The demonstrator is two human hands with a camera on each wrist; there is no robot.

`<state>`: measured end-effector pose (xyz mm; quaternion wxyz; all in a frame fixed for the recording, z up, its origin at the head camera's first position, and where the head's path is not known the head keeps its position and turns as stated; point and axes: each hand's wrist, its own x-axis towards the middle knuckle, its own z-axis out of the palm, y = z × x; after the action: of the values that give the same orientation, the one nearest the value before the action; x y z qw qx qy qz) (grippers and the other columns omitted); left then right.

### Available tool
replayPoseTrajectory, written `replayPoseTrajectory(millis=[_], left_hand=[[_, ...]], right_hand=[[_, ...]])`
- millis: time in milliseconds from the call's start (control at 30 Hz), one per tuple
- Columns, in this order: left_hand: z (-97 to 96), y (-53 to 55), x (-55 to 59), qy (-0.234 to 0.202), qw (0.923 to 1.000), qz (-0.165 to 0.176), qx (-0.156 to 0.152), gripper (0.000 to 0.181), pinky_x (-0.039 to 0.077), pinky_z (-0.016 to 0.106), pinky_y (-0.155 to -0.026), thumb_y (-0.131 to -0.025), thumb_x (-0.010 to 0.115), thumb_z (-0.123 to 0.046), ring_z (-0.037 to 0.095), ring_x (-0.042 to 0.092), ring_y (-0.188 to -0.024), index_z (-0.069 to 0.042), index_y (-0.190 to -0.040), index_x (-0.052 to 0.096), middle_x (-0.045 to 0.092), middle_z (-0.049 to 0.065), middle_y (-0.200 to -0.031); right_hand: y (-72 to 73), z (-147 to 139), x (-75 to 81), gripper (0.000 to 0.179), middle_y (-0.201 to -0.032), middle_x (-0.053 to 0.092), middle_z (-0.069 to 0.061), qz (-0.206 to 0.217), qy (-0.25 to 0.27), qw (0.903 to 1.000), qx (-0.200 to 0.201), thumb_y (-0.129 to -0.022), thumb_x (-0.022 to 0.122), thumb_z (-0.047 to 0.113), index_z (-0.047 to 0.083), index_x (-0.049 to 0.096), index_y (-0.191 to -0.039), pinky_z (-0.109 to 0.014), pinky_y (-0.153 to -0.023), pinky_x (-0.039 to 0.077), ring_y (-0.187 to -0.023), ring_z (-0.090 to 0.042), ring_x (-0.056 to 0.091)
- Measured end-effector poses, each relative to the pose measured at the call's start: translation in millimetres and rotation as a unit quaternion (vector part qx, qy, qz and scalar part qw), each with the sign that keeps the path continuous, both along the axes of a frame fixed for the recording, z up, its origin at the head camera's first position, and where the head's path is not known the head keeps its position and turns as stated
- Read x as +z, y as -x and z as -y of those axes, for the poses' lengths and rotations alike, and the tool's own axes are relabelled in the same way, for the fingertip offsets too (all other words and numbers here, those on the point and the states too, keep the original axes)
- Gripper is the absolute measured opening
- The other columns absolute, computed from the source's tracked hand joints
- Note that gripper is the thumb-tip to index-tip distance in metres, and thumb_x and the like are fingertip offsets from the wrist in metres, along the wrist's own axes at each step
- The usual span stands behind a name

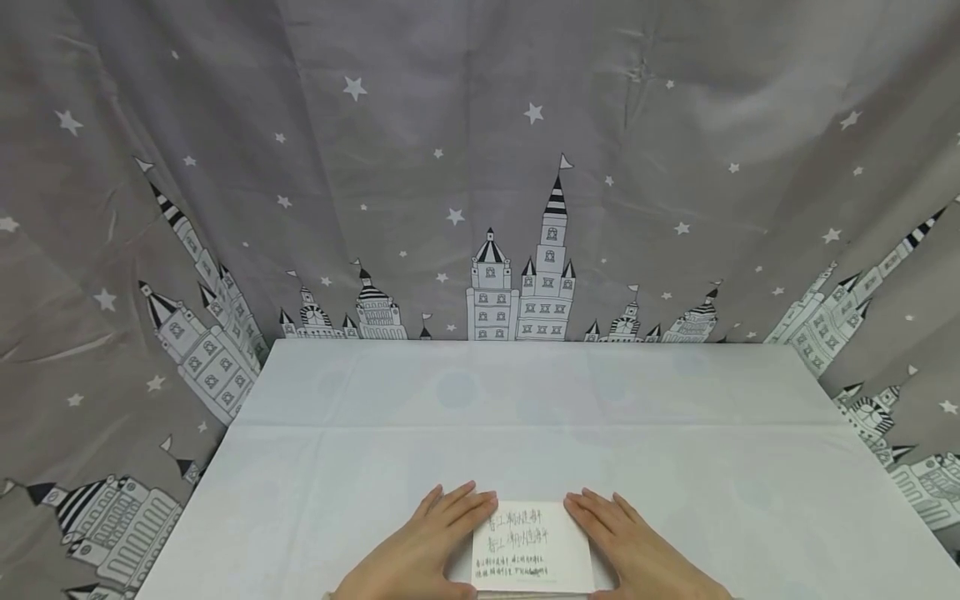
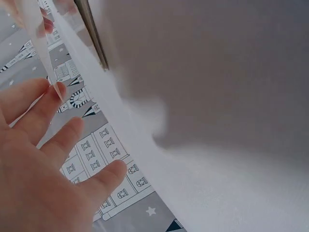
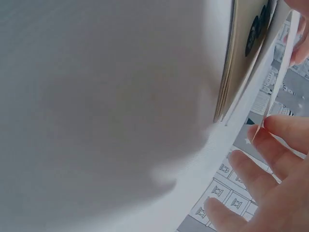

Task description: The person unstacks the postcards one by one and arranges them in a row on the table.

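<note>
Left hand [image 1: 420,546] and right hand [image 1: 641,550] grasp opposite sides of a white rectangular paper sheet with dark handwriting [image 1: 534,546]; two-sided hold seems meant to keep it level, writing uncovered. Sheet between them, raised above white cloth-covered bench [image 1: 300,500] and flat beige layered stack [image 3: 239,53].

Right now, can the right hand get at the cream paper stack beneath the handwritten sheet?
Probably not yet: the right hand holds the handwritten sheet, which hides most of the cream paper stack from the head camera.
</note>
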<state>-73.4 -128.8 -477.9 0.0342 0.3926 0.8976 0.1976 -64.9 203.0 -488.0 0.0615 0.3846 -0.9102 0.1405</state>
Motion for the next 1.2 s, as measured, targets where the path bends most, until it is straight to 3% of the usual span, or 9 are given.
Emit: replayPoseTrajectory(millis=[133,333,567,667,900,1200], left_hand=[[1.1,0.7,-3.0,-0.012,0.9998,-0.016,0.003,0.095,0.024,0.058,-0.107,-0.072,0.075,-0.046,0.024,0.025,-0.141,-0.014,-0.15,0.032,0.032,-0.003,-0.153],[3.1,3.3,-7.1,-0.036,0.9976,-0.058,-0.005,0.096,0.032,0.061,-0.103,-0.069,0.079,-0.046,0.027,0.031,-0.138,-0.011,-0.148,0.036,0.038,0.0,-0.149],[6.3,6.8,-11.4,-0.046,0.9965,-0.07,-0.008,0.098,0.034,0.06,-0.102,-0.067,0.082,-0.043,0.028,0.032,-0.137,-0.01,-0.148,0.036,0.038,0.0,-0.148],[8.1,7.9,-12.4,-0.046,0.9965,-0.069,-0.008,0.099,0.034,0.06,-0.101,-0.067,0.083,-0.041,0.028,0.031,-0.137,-0.009,-0.148,0.036,0.039,0.001,-0.148],[15.9,11.3,-13.3,-0.039,0.9957,-0.083,0.003,0.1,0.032,0.06,-0.102,-0.064,0.085,-0.039,0.031,0.032,-0.136,-0.008,-0.146,0.037,0.041,0.002,-0.145],[31.2,20.3,-13.8,-0.024,0.9969,-0.068,0.033,0.097,0.025,0.06,-0.107,-0.064,0.086,-0.033,0.031,0.028,-0.138,-0.007,-0.145,0.039,0.039,0.003,-0.147]], right_hand=[[0.4,2.3,-0.2,0.102,-0.145,0.04,-0.01,0.001,0.003,1.0,-0.004,-0.076,0.056,0.073,0.002,0.035,-0.146,-0.02,-0.112,-0.003,-0.131,-0.023,0.038],[1.9,5.4,-0.3,0.103,-0.145,0.039,-0.008,-0.004,0.005,1.0,-0.007,-0.074,0.064,0.068,0.0,0.036,-0.145,-0.022,-0.113,0.0,-0.131,-0.021,0.039],[3.7,9.8,-1.5,0.102,-0.146,0.037,-0.006,-0.003,-0.005,0.9999,-0.01,-0.071,0.072,0.059,0.001,0.034,-0.146,-0.022,-0.113,-0.002,-0.131,-0.019,0.036],[5.4,12.2,-3.2,0.103,-0.144,0.039,-0.007,-0.022,-0.004,0.9997,-0.006,-0.068,0.075,0.056,0.0,0.036,-0.145,-0.027,-0.112,0.005,-0.13,-0.019,0.037],[17.3,21.5,-6.4,0.105,-0.135,0.047,-0.01,-0.083,0.003,0.9964,0.015,-0.063,0.078,0.059,-0.002,0.041,-0.14,-0.049,-0.101,0.037,-0.125,-0.024,0.045],[34.7,42.5,-4.6,0.102,-0.137,0.046,-0.013,-0.057,-0.013,0.998,0.023,-0.065,0.079,0.054,-0.003,0.041,-0.141,-0.046,-0.106,0.035,-0.127,-0.025,0.044]])
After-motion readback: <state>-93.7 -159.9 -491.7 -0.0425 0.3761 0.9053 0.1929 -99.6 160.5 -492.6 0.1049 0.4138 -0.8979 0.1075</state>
